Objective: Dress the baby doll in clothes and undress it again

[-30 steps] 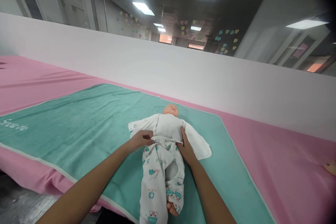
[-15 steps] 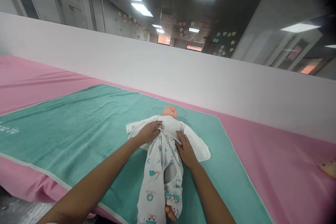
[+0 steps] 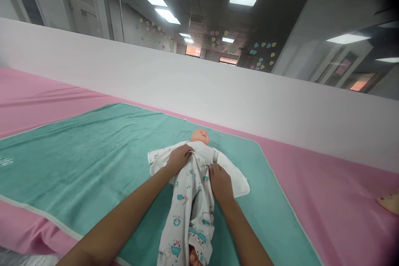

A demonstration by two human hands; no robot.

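A baby doll [image 3: 200, 136] lies on its back, head toward the wall, on a teal blanket [image 3: 102, 149]. Printed white baby pants [image 3: 183, 199] cover its legs, and one foot shows at the lower cuff. My left hand [image 3: 179, 158] grips the left side of the elastic waistband at the doll's belly. On the other side, my right hand [image 3: 220, 181] has its fingers curled on the waistband's right edge. Beneath the doll a white baby top [image 3: 233, 174] is spread open, one printed sleeve [image 3: 152, 156] reaching left.
Pink sheeting [image 3: 330, 191] surrounds the blanket. Behind it runs a low white wall [image 3: 202, 95] with a mirror or glass [image 3: 174, 8] above. A skin-coloured object [image 3: 389, 203], perhaps a doll's foot, lies at the far right edge.
Both hands have drawn the waistband a little higher over the doll's belly. The right hand's fingers have curled in on the band. The view has shifted slightly.
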